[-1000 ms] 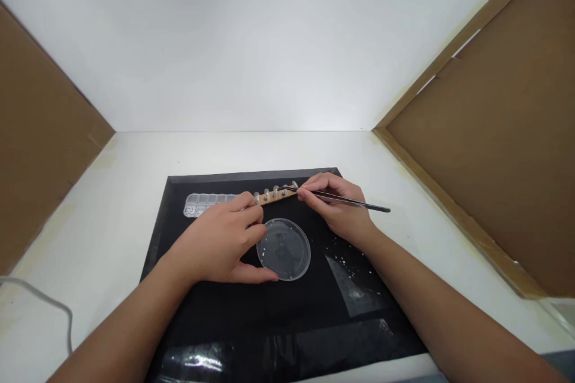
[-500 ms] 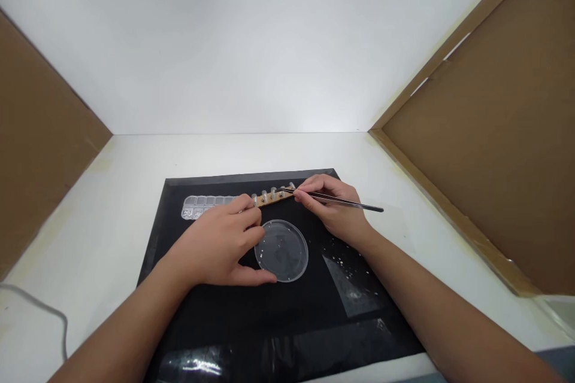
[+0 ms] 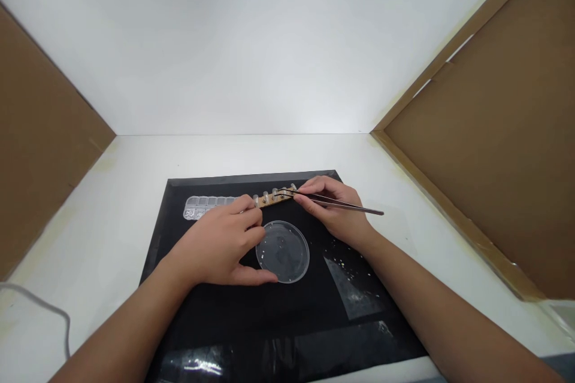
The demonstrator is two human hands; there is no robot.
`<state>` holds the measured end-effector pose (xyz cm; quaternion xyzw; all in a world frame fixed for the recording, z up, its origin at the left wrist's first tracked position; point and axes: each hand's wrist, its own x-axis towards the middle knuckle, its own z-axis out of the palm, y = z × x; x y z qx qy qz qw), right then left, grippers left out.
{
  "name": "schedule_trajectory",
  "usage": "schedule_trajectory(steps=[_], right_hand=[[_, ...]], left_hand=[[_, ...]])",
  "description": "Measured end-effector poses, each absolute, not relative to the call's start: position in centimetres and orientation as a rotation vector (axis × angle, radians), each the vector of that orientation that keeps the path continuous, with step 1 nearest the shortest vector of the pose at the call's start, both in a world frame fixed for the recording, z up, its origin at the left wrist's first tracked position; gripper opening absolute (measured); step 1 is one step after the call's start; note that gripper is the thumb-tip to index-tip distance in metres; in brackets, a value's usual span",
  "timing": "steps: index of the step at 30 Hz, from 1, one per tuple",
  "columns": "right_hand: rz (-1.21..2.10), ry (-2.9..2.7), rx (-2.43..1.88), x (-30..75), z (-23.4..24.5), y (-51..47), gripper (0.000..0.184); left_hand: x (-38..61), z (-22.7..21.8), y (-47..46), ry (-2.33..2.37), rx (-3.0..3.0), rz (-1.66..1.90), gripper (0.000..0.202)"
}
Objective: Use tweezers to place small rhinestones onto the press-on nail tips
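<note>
My right hand (image 3: 336, 206) pinches a pair of dark tweezers (image 3: 353, 206). Their tips are slightly apart, over a narrow wooden strip (image 3: 269, 201) that carries several small clear cylinders (image 3: 266, 197). Whether anything sits between the tips is too small to tell. My left hand (image 3: 224, 242) has its upper fingers bent onto the strip's left end, which they hide. Its thumb stretches along the lower rim of a clear round dish (image 3: 287, 254), with tiny specks inside. Behind that hand lies a clear compartment box (image 3: 204, 201), partly covered.
A black mat (image 3: 233, 320) lies under everything on the white table (image 3: 112, 209). Pale bits scatter around a clear film piece (image 3: 353, 296) at right. Brown side panels (image 3: 489, 131) and a white back wall enclose the table. A grey cable (image 3: 40, 299) runs at left.
The tweezer tips have spread apart over the strip. Both hands stay nearly in place, and the whole view has shifted very slightly.
</note>
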<state>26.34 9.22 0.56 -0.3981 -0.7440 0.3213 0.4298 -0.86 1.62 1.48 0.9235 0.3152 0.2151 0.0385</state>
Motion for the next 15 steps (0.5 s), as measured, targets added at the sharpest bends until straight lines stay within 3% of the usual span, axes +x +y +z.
schedule_trajectory(steps=[15], right_hand=[[0.726, -1.917, -0.957, 26.75, 0.50, 9.24, 0.021]], left_hand=[[-0.86, 1.52, 1.59, 0.969, 2.834, 0.658, 0.052]])
